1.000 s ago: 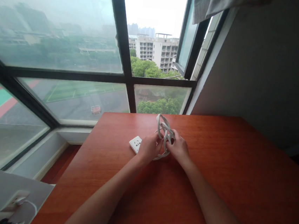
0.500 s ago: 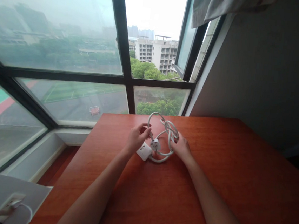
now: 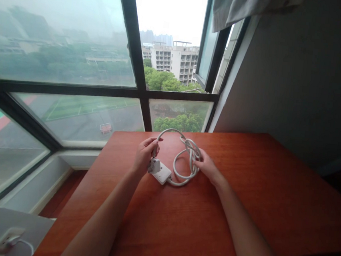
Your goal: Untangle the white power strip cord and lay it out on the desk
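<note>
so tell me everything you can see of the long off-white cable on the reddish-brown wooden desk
The long off-white cable is round and looks plastic. One end joins the flat white plastic socket block on the reddish-brown wooden desk; the other ends in a chunky white plug hanging below the left hand, which pinches the cable. From there it arches over to a tangle of loops, held by the right hand. A lower curve appears to rest on the desk.

Black-framed glass window (image 3: pixel 142 94) beyond reddish-brown wooden table (image 3: pixel 258 188); one sash (image 3: pixel 217 58) ajar, grey fabric curtain (image 3: pixel 242 8) hanging across its top. Outside: pale multi-storey buildings (image 3: pixel 184 63), green leafy trees (image 3: pixel 163 81). Lower left: white wall socket (image 3: pixel 4 243), white plug (image 3: pixel 13 241) with white cable (image 3: pixel 28 244) in it.
</note>
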The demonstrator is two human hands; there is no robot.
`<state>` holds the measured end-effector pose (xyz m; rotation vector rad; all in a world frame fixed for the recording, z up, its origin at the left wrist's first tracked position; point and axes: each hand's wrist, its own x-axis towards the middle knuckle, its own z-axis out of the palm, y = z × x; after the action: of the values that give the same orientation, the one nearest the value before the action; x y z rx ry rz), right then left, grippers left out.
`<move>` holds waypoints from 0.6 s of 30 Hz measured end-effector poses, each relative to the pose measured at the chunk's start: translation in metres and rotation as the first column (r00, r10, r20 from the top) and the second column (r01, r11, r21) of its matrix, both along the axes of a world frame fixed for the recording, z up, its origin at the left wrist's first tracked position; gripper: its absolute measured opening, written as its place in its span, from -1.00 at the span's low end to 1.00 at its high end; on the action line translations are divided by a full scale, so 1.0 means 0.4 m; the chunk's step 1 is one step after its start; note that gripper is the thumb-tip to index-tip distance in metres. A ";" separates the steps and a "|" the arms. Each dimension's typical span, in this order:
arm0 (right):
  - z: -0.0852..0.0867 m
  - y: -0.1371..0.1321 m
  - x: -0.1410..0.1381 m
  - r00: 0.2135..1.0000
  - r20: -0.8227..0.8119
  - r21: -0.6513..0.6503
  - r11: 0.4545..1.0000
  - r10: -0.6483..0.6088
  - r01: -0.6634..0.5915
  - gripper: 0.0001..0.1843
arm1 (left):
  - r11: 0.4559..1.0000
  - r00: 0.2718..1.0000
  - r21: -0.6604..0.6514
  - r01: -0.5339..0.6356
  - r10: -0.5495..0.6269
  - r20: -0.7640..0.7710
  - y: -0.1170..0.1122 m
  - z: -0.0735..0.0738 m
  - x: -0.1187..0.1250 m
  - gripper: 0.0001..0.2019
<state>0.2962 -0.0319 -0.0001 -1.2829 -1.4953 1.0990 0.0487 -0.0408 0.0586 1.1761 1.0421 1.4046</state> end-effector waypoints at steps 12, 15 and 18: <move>0.010 0.002 0.007 0.870 -0.479 -0.235 0.972 -0.115 -0.001 -0.67 | 0.988 0.992 -0.128 0.082 -0.069 0.103 0.013 0.027 -0.067 -0.65; 0.003 0.003 -0.002 0.865 -0.497 -0.179 0.984 -0.078 -0.015 -0.65 | 0.986 0.988 -0.124 0.114 -0.099 0.119 0.013 0.031 -0.078 -0.64; -0.003 0.005 -0.006 0.852 -0.517 -0.174 0.985 -0.082 -0.010 -0.64 | 0.975 0.974 -0.118 0.187 -0.168 0.154 0.014 0.033 -0.085 -0.65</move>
<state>0.2938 -0.0300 -0.0015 -1.0010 -0.9765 1.4383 0.0146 -0.0352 0.0717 1.0298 0.8915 1.2409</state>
